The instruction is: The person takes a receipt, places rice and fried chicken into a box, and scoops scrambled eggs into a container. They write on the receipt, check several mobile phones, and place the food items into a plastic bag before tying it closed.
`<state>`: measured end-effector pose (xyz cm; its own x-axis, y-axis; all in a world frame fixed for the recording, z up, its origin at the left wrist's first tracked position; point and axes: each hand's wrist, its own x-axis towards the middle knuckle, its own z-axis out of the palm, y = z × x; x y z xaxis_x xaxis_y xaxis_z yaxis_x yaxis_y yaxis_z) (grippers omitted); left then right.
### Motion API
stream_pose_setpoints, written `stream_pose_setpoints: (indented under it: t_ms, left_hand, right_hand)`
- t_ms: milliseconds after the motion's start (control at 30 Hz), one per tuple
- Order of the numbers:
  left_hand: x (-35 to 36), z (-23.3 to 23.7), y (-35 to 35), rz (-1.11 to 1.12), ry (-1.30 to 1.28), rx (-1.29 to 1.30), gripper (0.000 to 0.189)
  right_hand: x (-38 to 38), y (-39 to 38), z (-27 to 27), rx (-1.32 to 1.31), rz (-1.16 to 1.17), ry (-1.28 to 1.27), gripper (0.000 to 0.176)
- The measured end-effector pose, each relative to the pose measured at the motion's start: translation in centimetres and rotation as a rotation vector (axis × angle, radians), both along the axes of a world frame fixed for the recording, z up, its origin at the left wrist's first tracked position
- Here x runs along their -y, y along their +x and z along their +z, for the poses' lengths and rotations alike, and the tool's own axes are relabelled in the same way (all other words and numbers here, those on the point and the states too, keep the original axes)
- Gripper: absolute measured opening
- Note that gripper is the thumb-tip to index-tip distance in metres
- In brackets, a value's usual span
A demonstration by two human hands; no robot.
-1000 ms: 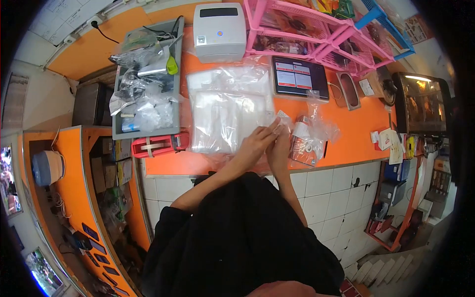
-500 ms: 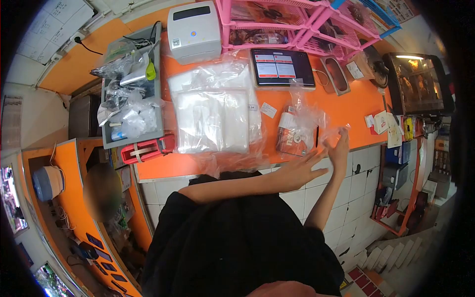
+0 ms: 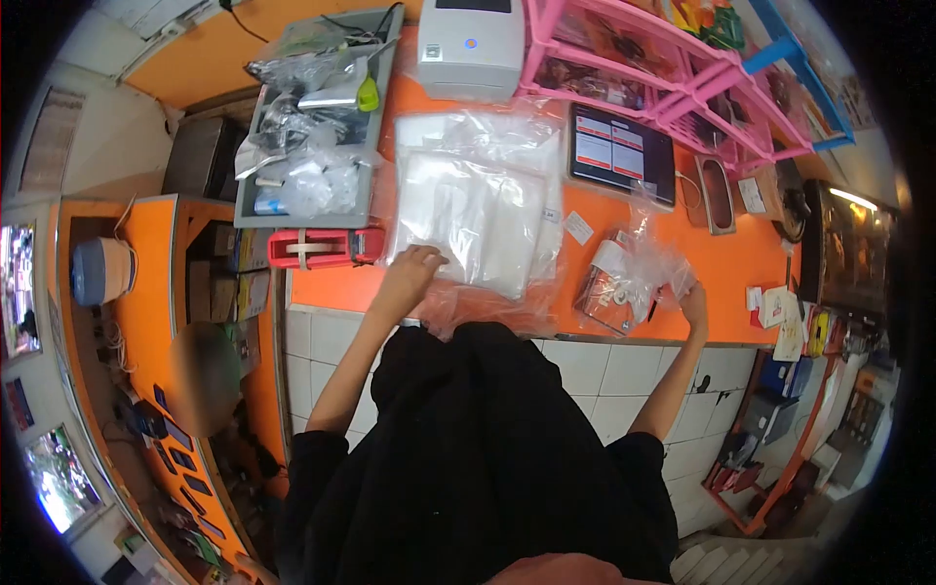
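My left hand (image 3: 417,273) rests at the near left edge of the stacked clear plastic bags (image 3: 468,224). Its fingers are loosely bent and apart, touching the top bag. On the right, my right hand (image 3: 694,306) has its fingers closed at the end of a crumpled clear plastic bag (image 3: 658,265). Inside that bag, a flat packet with dark printing (image 3: 606,295) lies on the orange counter (image 3: 731,261). A small white label (image 3: 578,228) sits between the stack and the packet.
A red tape dispenser (image 3: 336,250) and a grey bin (image 3: 374,161) of plastic-wrapped items are at left. Behind stand a white label printer (image 3: 470,58), a tablet (image 3: 622,154) and pink racks (image 3: 673,93). A metal tray (image 3: 717,195) lies farther right.
My left hand has moved left from beside the wrapped packet to the stack of plastic bags. My right hand stays by the packet's bag, its fingers now closed. The camera view has shifted.
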<state>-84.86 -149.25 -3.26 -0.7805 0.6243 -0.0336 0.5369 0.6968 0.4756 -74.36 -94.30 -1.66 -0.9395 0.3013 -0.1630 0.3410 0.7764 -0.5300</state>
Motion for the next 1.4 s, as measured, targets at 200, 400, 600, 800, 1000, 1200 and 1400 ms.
stream_pose_setpoints:
  t_ms: [200, 400, 600, 800, 1000, 1200, 1400]
  left_hand:
    - [1.0, -1.2, 0.8, 0.175, 0.093, -0.114, 0.050]
    - [-0.6, -2.9, 1.2, 0.430, 0.140, -0.108, 0.038]
    - [0.4, -4.1, 1.7, 0.191, 0.312, -0.221, 0.017]
    - [0.0, -10.1, 3.9, 0.243, 0.237, -0.280, 0.024]
    - [-0.7, -4.1, 2.5, 0.267, 0.404, 0.053, 0.044]
    - [-5.7, -10.8, -3.9, 0.249, 0.425, -0.440, 0.055]
    - [-7.9, -8.5, -4.1, 0.454, 0.230, -0.366, 0.075]
  right_hand:
    - [9.6, -4.2, 8.6, -0.429, -0.354, 0.102, 0.019]
    - [34.6, -12.4, 1.5, -0.447, 0.479, -0.474, 0.017]
    - [39.5, -15.3, -3.5, -0.192, 0.454, -0.027, 0.037]
    - [38.0, -15.5, -7.6, -0.271, 0.585, -0.244, 0.012]
    - [36.5, -17.7, 2.3, -0.429, 0.480, -0.469, 0.005]
    - [38.5, -17.2, 7.7, -0.228, 0.683, -0.576, 0.015]
    - [39.0, -15.4, 12.8, -0.334, 0.740, -0.721, 0.020]
